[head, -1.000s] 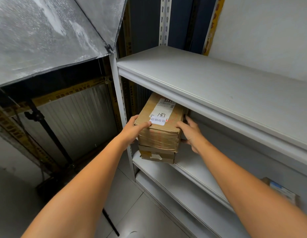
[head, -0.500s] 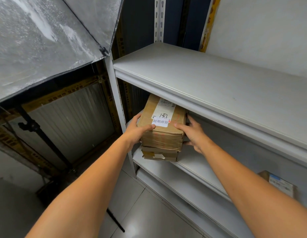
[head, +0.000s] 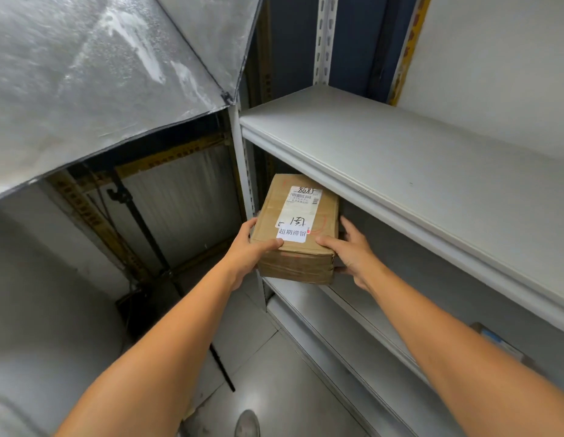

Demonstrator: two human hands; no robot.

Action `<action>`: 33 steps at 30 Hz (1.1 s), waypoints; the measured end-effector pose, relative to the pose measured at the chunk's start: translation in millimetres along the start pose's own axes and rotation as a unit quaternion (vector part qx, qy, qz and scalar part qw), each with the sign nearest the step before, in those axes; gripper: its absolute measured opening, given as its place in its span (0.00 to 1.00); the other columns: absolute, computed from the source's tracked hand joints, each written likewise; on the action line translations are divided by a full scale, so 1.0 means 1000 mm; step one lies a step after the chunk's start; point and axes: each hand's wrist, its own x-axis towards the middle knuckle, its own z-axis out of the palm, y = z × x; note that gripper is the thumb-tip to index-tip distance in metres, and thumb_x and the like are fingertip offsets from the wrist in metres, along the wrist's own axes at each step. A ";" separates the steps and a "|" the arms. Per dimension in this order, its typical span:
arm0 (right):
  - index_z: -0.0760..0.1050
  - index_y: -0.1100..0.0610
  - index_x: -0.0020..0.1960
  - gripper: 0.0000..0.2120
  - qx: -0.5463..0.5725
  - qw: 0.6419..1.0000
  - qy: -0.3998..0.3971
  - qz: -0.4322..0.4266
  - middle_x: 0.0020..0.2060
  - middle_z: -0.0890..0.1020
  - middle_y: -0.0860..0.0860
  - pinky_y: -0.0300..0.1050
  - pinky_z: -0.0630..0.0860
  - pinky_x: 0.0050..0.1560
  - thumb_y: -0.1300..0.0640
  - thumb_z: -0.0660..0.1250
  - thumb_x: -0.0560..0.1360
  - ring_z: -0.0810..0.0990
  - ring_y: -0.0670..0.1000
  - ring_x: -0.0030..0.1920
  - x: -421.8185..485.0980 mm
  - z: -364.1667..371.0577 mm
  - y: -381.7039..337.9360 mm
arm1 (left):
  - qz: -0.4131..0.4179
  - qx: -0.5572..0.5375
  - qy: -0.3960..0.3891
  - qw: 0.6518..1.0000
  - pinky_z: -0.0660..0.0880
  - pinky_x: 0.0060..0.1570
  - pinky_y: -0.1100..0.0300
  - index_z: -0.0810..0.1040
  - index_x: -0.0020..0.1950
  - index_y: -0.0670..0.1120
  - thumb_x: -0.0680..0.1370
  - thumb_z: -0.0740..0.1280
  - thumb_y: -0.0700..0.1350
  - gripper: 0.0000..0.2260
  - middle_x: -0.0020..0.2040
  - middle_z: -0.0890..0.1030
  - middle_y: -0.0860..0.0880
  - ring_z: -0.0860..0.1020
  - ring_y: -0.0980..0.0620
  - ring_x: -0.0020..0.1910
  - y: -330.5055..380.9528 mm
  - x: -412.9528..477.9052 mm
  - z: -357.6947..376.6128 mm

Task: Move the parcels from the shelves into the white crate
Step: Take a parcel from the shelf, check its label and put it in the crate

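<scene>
Head view; brown cardboard parcel [head: 295,234] held out at the left end of the grey shelving unit, in the gap under the upper shelf [head: 400,159] and over the lower shelf [head: 353,313]; its near end sticks out past the front edge of the lower shelf; cannot tell if the far end rests on anything; parcel roughly level, long side running away from the camera; clear tape wrapped round the near end; white label [head: 291,235] with printed characters on top near the front, a larger shipping label [head: 302,197] with handwritten digits behind it

Left hand [head: 247,250] grips the parcel's near left corner, thumb lying across the top edge touching the white label, fingers curled round the left side; right hand [head: 350,252] grips the near right corner, thumb on top, fingers spread along the right side and under it; both forearms reach in from the bottom of frame

Second parcel [head: 498,342] with a blue-and-white label lies further right on the lower shelf, well apart from the hands, partly hidden by the right forearm

Left of the shelving: silver reflective sheet [head: 85,74] overhead, black stand pole [head: 138,228] below it, corrugated panel behind; tiled floor [head: 274,357]; toe of a shoe [head: 247,422] at the bottom edge
</scene>
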 end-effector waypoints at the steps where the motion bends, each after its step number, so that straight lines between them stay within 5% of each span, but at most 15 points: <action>1: 0.57 0.43 0.78 0.46 -0.007 1.000 -0.015 -0.002 0.69 0.73 0.49 0.57 0.79 0.58 0.53 0.79 0.68 0.76 0.52 0.63 -0.007 -0.001 0.001 | -0.002 -0.004 0.013 1.000 0.76 0.61 0.43 0.62 0.73 0.61 0.68 0.79 0.52 0.39 0.64 0.74 0.52 0.76 0.48 0.61 -0.003 -0.013 0.001; 6: 0.58 0.42 0.78 0.46 -0.020 0.995 -0.096 0.002 0.64 0.74 0.45 0.51 0.81 0.47 0.54 0.80 0.67 0.78 0.51 0.60 -0.042 0.003 -0.002 | -0.006 -0.015 0.081 0.997 0.76 0.60 0.45 0.63 0.71 0.62 0.68 0.78 0.53 0.36 0.62 0.75 0.54 0.76 0.51 0.60 -0.015 -0.079 0.002; 10: 0.60 0.40 0.77 0.48 -0.044 0.988 -0.150 0.002 0.68 0.73 0.47 0.57 0.82 0.53 0.52 0.81 0.64 0.77 0.51 0.62 -0.062 0.016 0.000 | -0.004 -0.024 0.121 0.992 0.76 0.60 0.47 0.62 0.73 0.61 0.70 0.78 0.50 0.37 0.63 0.76 0.55 0.75 0.52 0.60 -0.021 -0.125 -0.003; 18: 0.59 0.44 0.77 0.45 -0.104 0.963 -0.249 -0.003 0.68 0.70 0.48 0.51 0.79 0.52 0.57 0.79 0.68 0.72 0.51 0.64 -0.120 0.044 0.017 | -0.035 -0.019 0.198 0.979 0.75 0.60 0.44 0.58 0.76 0.60 0.71 0.76 0.54 0.38 0.65 0.74 0.53 0.75 0.50 0.60 -0.059 -0.206 -0.021; 23: 0.61 0.44 0.75 0.45 -0.112 0.964 -0.243 -0.001 0.68 0.71 0.51 0.61 0.77 0.61 0.58 0.79 0.64 0.73 0.55 0.65 -0.157 0.055 0.043 | -0.052 -0.029 0.211 0.976 0.78 0.56 0.46 0.61 0.73 0.59 0.72 0.75 0.53 0.34 0.63 0.76 0.49 0.76 0.48 0.60 -0.089 -0.248 -0.030; 33: 0.58 0.50 0.78 0.45 -0.181 0.953 -0.244 -0.016 0.69 0.71 0.51 0.58 0.75 0.64 0.54 0.79 0.68 0.72 0.51 0.64 -0.250 0.054 0.089 | -0.057 -0.039 0.218 0.973 0.75 0.46 0.59 0.57 0.76 0.57 0.71 0.78 0.46 0.40 0.62 0.76 0.48 0.76 0.53 0.58 -0.145 -0.341 -0.017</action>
